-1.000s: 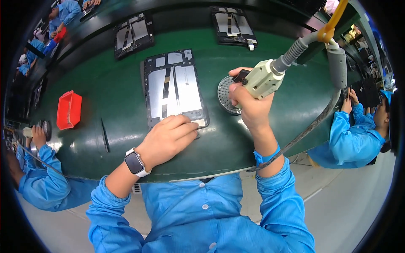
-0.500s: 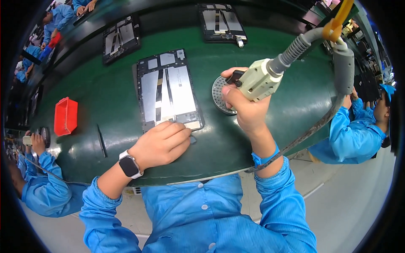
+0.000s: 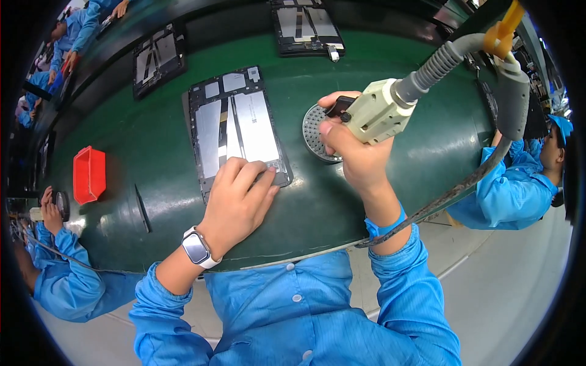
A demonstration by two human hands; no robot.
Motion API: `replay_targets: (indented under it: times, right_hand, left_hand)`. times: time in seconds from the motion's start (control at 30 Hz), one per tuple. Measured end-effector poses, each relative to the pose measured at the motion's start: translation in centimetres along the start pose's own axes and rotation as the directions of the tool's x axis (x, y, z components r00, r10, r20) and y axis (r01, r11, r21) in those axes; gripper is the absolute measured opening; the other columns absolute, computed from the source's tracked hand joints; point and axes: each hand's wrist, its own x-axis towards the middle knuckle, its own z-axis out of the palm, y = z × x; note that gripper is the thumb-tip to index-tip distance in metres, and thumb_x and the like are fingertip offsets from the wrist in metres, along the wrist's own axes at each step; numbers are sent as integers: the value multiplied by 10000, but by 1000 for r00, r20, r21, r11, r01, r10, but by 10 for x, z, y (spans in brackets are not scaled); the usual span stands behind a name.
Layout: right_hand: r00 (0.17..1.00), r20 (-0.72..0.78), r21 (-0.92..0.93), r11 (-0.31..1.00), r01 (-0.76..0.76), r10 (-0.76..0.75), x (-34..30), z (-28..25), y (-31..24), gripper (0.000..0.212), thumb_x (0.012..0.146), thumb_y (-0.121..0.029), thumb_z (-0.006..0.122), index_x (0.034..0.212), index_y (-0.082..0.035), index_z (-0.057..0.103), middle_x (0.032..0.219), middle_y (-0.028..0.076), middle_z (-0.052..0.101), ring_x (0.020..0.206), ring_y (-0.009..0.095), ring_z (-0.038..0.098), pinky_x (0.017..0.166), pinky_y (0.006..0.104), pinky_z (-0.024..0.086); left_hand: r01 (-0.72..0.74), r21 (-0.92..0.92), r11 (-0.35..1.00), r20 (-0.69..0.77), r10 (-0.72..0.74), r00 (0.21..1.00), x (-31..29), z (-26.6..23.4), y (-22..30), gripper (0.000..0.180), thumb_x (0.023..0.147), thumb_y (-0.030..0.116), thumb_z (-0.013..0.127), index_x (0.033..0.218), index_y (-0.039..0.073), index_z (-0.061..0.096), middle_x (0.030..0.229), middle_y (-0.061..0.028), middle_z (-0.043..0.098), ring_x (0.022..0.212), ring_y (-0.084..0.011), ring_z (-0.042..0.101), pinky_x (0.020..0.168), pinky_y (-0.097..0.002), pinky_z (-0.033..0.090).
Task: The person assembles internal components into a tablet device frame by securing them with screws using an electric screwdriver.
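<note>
Left hand (image 3: 237,201) spread on an uncovered tablet (image 3: 253,122), right hand (image 3: 360,149) wrapped round a cream handheld tool (image 3: 379,114).

Well left of the left hand, a red bin (image 3: 89,175) stands on the green tabletop (image 3: 311,216); between the two lies a slim dark tool (image 3: 141,208), and farther ahead, to that hand's left, a second tablet (image 3: 159,58). Fingers loosely apart, the left hand, a watch (image 3: 196,248) on its wrist, covers part of the near end of the uncovered tablet, which stretches away ahead with silver panels facing up. Well beyond, between the hands, lies a third tablet (image 3: 306,27). Just left of the right hand sits a round perforated dish (image 3: 314,137), partly hidden by it. From the handheld tool in the right hand's grip, a grey cable (image 3: 430,70) rises rightward.
</note>
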Motion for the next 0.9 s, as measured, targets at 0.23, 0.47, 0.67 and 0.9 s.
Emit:
replay_targets:
  times: [0.23, 0.47, 0.67, 0.9]
  right_hand:
    - [999, 8, 29, 998, 47, -47, -1, 3, 1, 305, 783, 77, 680, 1067, 23, 582, 883, 72, 647, 626, 84, 574, 502, 229, 457]
    - [996, 57, 80, 995, 61, -65, -7, 12, 1, 263, 802, 71, 653, 1061, 40, 617, 723, 23, 587, 558, 79, 528, 482, 215, 405]
    - [990, 107, 70, 994, 83, -90, -7, 10, 3, 280, 803, 53, 635, 1082, 37, 616, 738, 49, 601, 571, 92, 535, 495, 226, 429]
    - [976, 209, 166, 986, 20, -55, -21, 30, 10, 287, 823, -7, 602, 1107, 34, 584, 674, 51, 546, 544, 107, 494, 529, 277, 446]
  left_hand:
    - [-47, -36, 998, -52, 45, 998, -8, 4, -8, 354, 657, 31, 798, 991, 2, 684, 1000, -101, 651, 874, -288, 593, 729, -385, 501]
    - [-111, -64, 992, -84, 106, 991, -8, 6, -6, 228, 706, 18, 761, 912, -26, 673, 945, -99, 640, 870, -264, 607, 732, -375, 528]
    - [-141, -87, 986, -83, 133, 988, -12, 13, -14, 206, 720, 46, 738, 895, -27, 657, 914, -96, 600, 884, -259, 595, 738, -365, 519]
    - [-34, -71, 997, -156, 23, 988, -13, 14, -4, 201, 706, 25, 764, 881, -7, 670, 965, -92, 616, 910, -264, 603, 719, -371, 513]
